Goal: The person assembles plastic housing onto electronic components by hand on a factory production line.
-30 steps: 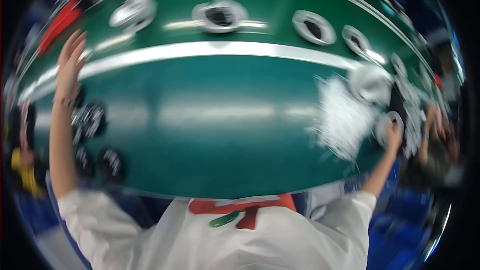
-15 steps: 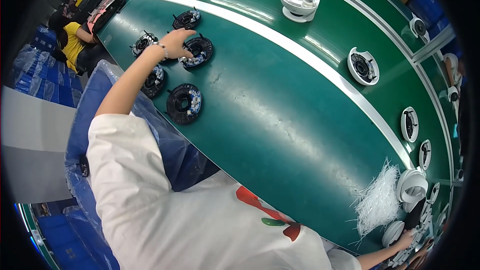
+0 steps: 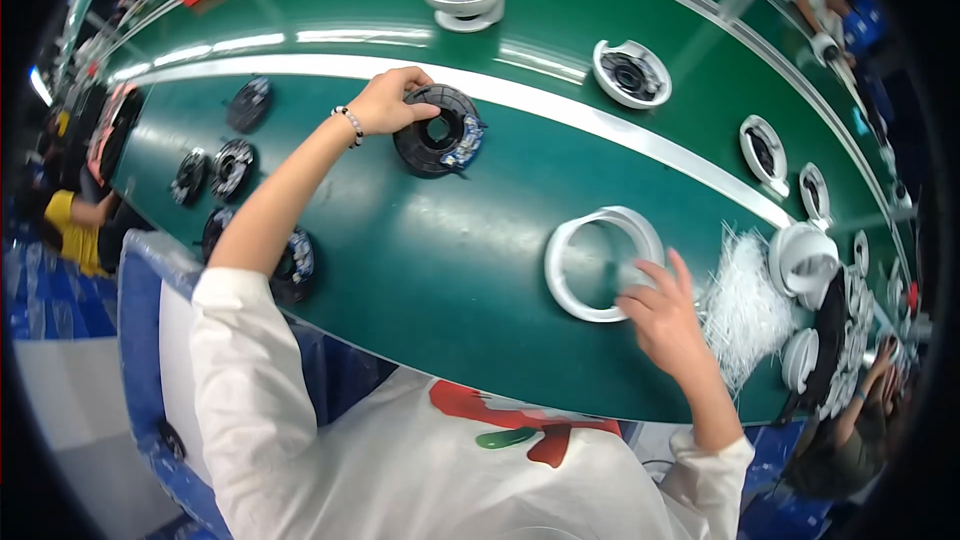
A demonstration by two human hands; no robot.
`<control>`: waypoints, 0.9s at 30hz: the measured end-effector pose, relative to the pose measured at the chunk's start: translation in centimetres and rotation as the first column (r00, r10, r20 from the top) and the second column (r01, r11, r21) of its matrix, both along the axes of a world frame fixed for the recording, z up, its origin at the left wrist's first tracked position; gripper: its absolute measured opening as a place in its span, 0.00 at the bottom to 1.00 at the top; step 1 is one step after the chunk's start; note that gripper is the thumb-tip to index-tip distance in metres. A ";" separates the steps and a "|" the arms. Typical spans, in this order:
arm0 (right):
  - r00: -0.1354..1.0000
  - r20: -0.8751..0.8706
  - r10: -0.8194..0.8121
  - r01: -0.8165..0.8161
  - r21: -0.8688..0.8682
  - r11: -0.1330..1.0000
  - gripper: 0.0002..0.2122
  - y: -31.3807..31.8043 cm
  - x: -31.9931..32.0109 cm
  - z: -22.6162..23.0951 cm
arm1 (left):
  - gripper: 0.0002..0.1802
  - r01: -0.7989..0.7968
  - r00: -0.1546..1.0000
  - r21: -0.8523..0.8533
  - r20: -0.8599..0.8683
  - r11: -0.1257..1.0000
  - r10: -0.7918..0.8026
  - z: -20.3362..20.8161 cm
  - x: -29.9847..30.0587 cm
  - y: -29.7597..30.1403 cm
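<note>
My left hand (image 3: 392, 104) grips the upper left edge of a round black plastic base (image 3: 415, 156), thumb on its face. The base has a hole in the middle and a blue circuit board along its right side. It is held over the green table, near the white strip. At the right, my right hand (image 3: 664, 324) has its fingers at the right edge of a white plastic ring (image 3: 563, 283) and holds it there. The fingers are somewhat blurred. Through the ring the green table shows.
Several more black bases (image 3: 232, 168) lie at the left. A pile of clear thin strips (image 3: 745, 315) and white housings (image 3: 802, 258) are at the right. Beyond the white strip, a green conveyor (image 3: 545, 15) carries white housings (image 3: 632, 75). Other people work at both sides.
My left hand has picked up a black base and brought it rightward. My right hand has come from the far right with the white ring to the table's middle. The view has turned.
</note>
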State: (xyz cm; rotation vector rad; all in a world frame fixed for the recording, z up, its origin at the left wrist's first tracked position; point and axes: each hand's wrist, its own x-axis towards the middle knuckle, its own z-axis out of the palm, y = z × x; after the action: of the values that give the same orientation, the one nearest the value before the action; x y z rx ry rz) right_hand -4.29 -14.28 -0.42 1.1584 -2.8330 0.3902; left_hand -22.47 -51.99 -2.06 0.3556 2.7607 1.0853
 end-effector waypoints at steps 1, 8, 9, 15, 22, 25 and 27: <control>0.998 0.013 0.058 -0.059 0.051 0.997 0.14 -0.4 -1.6 -1.2 | 0.18 0.039 0.999 0.047 -0.035 0.998 -0.037 -0.1 -1.1 1.9; 0.979 0.165 -0.119 0.128 -0.047 0.991 0.42 -1.5 -3.5 -0.7 | 0.13 0.115 0.976 0.382 0.127 0.917 -0.176 0.0 -0.2 9.4; 0.978 0.166 -0.126 0.135 -0.046 0.990 0.42 -2.1 -3.8 -1.2 | 0.13 0.105 0.977 0.455 0.117 0.884 -0.177 -0.4 0.2 9.7; 0.922 0.363 -0.137 0.211 -0.172 0.962 0.49 -5.4 -5.5 -3.2 | 0.12 0.019 0.997 0.542 0.047 0.840 -0.053 -3.5 2.5 10.2; 0.830 0.549 -0.096 0.553 -0.792 0.257 0.43 -7.5 -7.9 -6.5 | 0.12 -0.047 0.994 0.724 -0.032 0.689 0.101 -5.9 6.6 11.8; 0.828 0.542 -0.144 0.557 -0.765 0.323 0.44 -10.1 -8.2 -7.0 | 0.14 -0.013 0.996 0.723 -0.054 0.690 0.075 -5.9 7.5 12.8; 0.826 0.538 -0.168 0.562 -0.768 0.308 0.45 -10.5 -8.4 -7.4 | 0.19 -0.094 0.993 0.807 0.115 0.583 0.001 -4.8 7.7 12.6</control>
State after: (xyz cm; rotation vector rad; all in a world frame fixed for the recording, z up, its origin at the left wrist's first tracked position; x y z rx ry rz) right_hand -12.71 -24.79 -7.82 0.1335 -2.2245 1.9596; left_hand -14.81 -39.40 -6.84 0.2959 1.9846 2.2818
